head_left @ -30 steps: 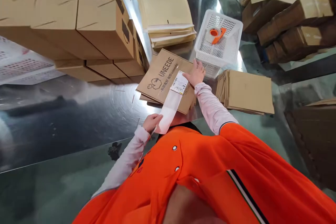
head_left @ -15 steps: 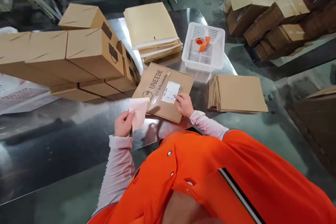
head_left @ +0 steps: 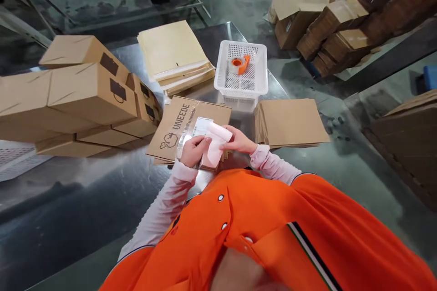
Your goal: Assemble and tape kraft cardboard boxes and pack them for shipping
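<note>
Between my two hands is a pale pink paper slip (head_left: 215, 150), its upper edge curled over. My left hand (head_left: 194, 151) pinches the slip at its left side. On the other side, my right hand (head_left: 239, 140) has thumb and fingers closed on the curled part. Beneath them lies a flat cardboard box (head_left: 167, 125) printed "UNEEDE", on top of other flat cardboard. A white printed label (head_left: 202, 124) is stuck on the box under clear tape; the slip and hands cover its lower part.
Folded brown cartons (head_left: 92, 91) are stacked at left. Padded envelopes (head_left: 170, 50) lie behind the box. A white basket (head_left: 221, 72) holds an orange tape dispenser (head_left: 243, 64). Flat cardboard sheets (head_left: 293, 120) lie at right on the metal table (head_left: 112, 195). More cardboard stacks (head_left: 344, 13) stand beyond.
My left hand has brought the pink slip rightward over the box. My right hand has left the label and taken hold of the slip. The camera view has shifted right.
</note>
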{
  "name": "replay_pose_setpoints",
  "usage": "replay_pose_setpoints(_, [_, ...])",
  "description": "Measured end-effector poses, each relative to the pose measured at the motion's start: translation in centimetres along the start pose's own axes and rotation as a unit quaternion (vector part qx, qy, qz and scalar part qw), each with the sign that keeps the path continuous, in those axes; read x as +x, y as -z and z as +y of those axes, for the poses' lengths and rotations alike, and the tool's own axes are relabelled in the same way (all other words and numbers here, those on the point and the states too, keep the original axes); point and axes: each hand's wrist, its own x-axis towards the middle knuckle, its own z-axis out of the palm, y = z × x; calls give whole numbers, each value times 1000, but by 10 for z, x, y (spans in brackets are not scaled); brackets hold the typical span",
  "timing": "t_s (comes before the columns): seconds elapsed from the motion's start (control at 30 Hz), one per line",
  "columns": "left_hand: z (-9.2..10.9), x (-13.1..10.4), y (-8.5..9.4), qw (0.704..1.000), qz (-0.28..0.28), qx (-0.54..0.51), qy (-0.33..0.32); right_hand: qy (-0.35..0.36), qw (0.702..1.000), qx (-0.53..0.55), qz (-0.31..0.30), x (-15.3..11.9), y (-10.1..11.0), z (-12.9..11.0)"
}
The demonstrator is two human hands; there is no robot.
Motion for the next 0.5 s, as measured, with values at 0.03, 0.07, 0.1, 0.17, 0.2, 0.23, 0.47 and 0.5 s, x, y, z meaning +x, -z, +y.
replay_pose_setpoints(0.03, [3, 1, -4, 998, 35, 50, -10, -5, 998, -46, 33, -1, 2, -3])
replay_pose_setpoints(0.07, [7, 2, -8, 991, 64, 111, -28, -13, 992, -119, 49, -1, 4, -7])
replay_pose_setpoints(0.1, [10, 2, -11, 981, 79, 172, -51, -23, 976, -210, 44, 0, 6, -13])
replay_pose_setpoints(0.17, [17, 2, -18, 961, 45, 254, -97, -41, 916, -399, -29, 3, 10, -29])
replay_pose_setpoints(0.2, [20, 3, -22, 957, 9, 268, -115, -49, 876, -473, -75, 4, 12, -37])
replay_pose_setpoints(0.23, [21, 3, -25, 955, -27, 264, -131, -53, 840, -529, -106, 5, 14, -45])
replay_pose_setpoints(0.47, [19, 1, -25, 992, -65, 56, -94, -1, 822, -549, -153, 11, 32, -52])
replay_pose_setpoints(0.5, [20, 0, -24, 994, -54, 57, -82, 6, 822, -546, -163, 13, 34, -50])
